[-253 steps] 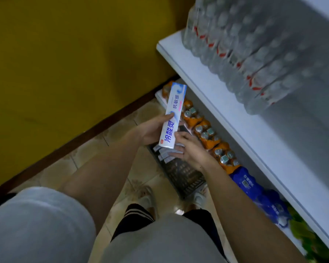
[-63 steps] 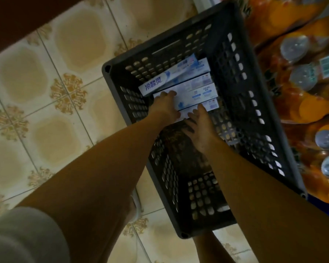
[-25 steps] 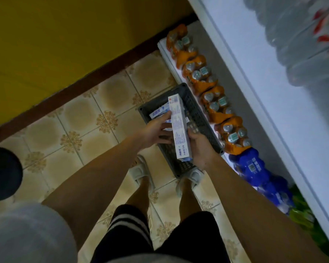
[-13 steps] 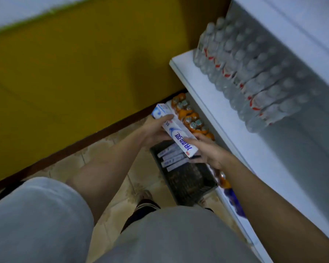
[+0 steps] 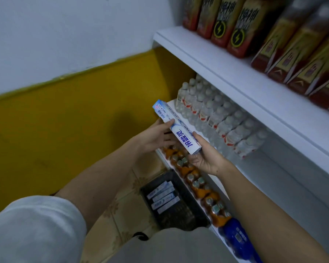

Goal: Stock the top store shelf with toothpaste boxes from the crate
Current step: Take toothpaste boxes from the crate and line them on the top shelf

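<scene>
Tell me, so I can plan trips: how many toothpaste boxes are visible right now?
5: one toothpaste box held between left hand and right hand; four in the crate on the floor. Others may lie hidden underneath.

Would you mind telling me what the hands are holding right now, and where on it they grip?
Both hold one toothpaste box: left hand near its middle, right hand at its lower end.

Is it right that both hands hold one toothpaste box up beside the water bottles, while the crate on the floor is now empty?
Not quite. The head view shows the crate is not empty: several toothpaste boxes lie in it. The rest stands: the left hand and right hand hold one box beside the water bottles.
</scene>
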